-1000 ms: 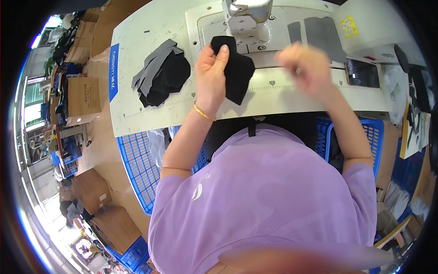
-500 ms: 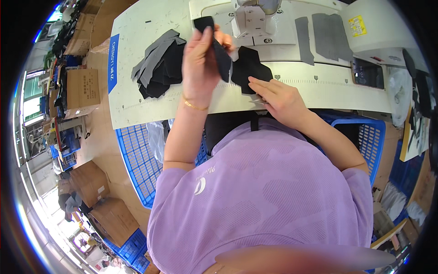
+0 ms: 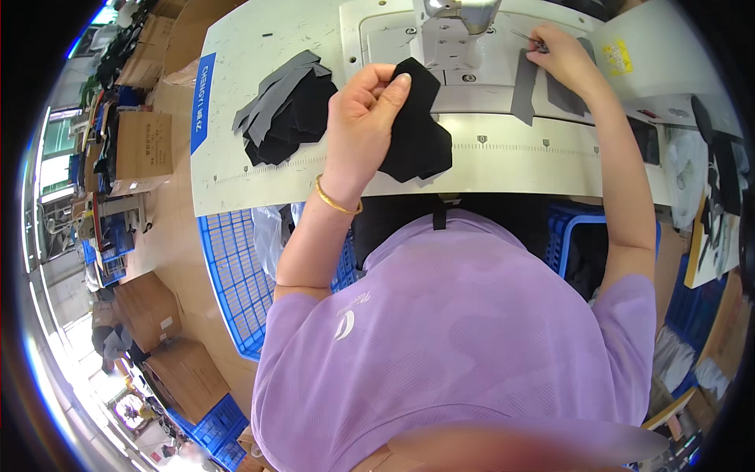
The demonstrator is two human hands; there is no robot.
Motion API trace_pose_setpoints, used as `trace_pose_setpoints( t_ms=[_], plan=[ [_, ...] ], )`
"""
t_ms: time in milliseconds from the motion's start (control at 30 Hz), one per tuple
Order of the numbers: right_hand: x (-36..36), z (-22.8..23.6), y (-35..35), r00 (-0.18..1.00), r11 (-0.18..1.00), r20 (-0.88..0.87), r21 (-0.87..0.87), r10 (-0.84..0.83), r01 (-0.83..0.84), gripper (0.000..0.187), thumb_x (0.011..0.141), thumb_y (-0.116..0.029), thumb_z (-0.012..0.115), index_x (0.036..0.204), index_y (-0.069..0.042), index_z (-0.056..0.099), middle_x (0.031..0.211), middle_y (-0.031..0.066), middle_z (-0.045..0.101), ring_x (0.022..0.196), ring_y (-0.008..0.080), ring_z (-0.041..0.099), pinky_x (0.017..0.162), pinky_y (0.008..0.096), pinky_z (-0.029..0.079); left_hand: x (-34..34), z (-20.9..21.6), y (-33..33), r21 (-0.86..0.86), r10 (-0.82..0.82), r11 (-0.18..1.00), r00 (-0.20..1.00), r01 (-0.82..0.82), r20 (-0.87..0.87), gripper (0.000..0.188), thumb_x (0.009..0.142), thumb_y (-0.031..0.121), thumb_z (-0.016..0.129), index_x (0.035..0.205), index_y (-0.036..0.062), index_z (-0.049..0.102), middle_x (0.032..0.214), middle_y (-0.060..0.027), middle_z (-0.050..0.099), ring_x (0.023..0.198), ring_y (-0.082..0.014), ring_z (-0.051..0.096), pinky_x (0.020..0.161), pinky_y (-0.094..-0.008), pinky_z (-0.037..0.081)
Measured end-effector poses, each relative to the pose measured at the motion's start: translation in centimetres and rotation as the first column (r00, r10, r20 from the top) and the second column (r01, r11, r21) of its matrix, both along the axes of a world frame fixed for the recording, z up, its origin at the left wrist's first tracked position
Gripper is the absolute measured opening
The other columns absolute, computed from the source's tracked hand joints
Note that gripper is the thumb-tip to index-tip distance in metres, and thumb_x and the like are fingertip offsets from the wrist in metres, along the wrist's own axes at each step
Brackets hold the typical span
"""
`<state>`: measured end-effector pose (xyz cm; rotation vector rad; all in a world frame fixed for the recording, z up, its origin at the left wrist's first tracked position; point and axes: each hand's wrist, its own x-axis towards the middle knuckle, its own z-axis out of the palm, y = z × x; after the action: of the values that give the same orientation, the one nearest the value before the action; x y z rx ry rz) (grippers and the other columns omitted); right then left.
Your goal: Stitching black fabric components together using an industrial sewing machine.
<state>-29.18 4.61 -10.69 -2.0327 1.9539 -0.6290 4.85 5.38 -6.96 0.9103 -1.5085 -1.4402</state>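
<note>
My left hand pinches a black fabric piece by its upper left edge, thumb on top. The piece hangs over the front of the white sewing machine table. At the right, my right hand is closed on a small pointed metal tool that looks like thread snips, mostly hidden by the fingers. Under and beside that hand lie a narrow grey fabric strip and a wider grey piece. A pile of black and grey fabric pieces rests left of my left hand.
The sewing machine head stands at the table's far middle. A phone lies at the right, partly behind my forearm. Blue plastic baskets sit below the table's front edge. Cardboard boxes stand on the floor at the left.
My right hand has left the black piece and moved far right to the grey pieces, carrying the metal tool. My left hand has lowered, and its black piece now hangs spread out.
</note>
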Motion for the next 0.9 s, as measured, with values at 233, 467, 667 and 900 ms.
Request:
trace_pose_setpoints(
  t_ms=[233,467,667,900],
  plan=[
    [3.8,6.2,3.9,0.995,0.996,0.095,0.080,0.033,-0.041,0.022,0.081,-0.005,0.068,0.103,-0.001,0.064,0.089,0.0082,0.067,0.074,0.0211,0.066,0.064,0.0316,0.051,-0.3,0.0,0.4,-0.133,0.083,0.989,0.988,-0.066,0.129,0.017,0.096,0.014,0.064,0.104,-0.0001,0.067,0.072,0.0053,0.062,0.058,0.0029,0.045,0.051,-0.0149,0.033],
    [11.9,10.1,8.7,0.322,0.973,0.938,-0.058,0.129,-0.222,0.016,0.087,-0.013,0.072,0.095,-0.002,0.065,0.083,-0.0003,0.064,0.061,0.0074,0.056,0.056,0.0211,0.043,-1.6,0.4,0.9,-0.232,0.134,0.967,0.986,-0.108,0.099,0.015,0.097,0.015,0.061,0.101,0.0009,0.064,0.075,0.0049,0.059,0.066,-0.0006,0.050,0.058,-0.0176,0.042],
    [16.0,6.4,7.1,0.514,0.994,0.857,-0.076,0.022,0.083,0.013,0.089,-0.011,0.070,0.085,-0.002,0.061,0.070,0.0002,0.061,0.058,0.0049,0.053,0.055,0.0198,0.043,-1.8,0.7,1.5,-0.359,0.047,0.933,0.996,-0.017,0.074,0.013,0.093,0.001,0.058,0.105,-0.0008,0.063,0.093,-0.0012,0.063,0.083,-0.0068,0.056,0.075,-0.0207,0.046],
    [17.0,5.8,7.3,0.513,0.972,0.858,-0.118,-0.003,0.203,0.018,0.087,-0.009,0.071,0.079,-0.003,0.056,0.064,-0.0012,0.057,0.057,0.0027,0.051,0.051,0.0196,0.040,-1.4,0.9,2.3,-0.017,-0.104,0.995,0.978,0.102,-0.180,0.017,0.093,0.002,0.055,0.109,0.0027,0.059,0.101,-0.0017,0.058,0.089,-0.0070,0.054,0.078,-0.0200,0.045]
  ],
)
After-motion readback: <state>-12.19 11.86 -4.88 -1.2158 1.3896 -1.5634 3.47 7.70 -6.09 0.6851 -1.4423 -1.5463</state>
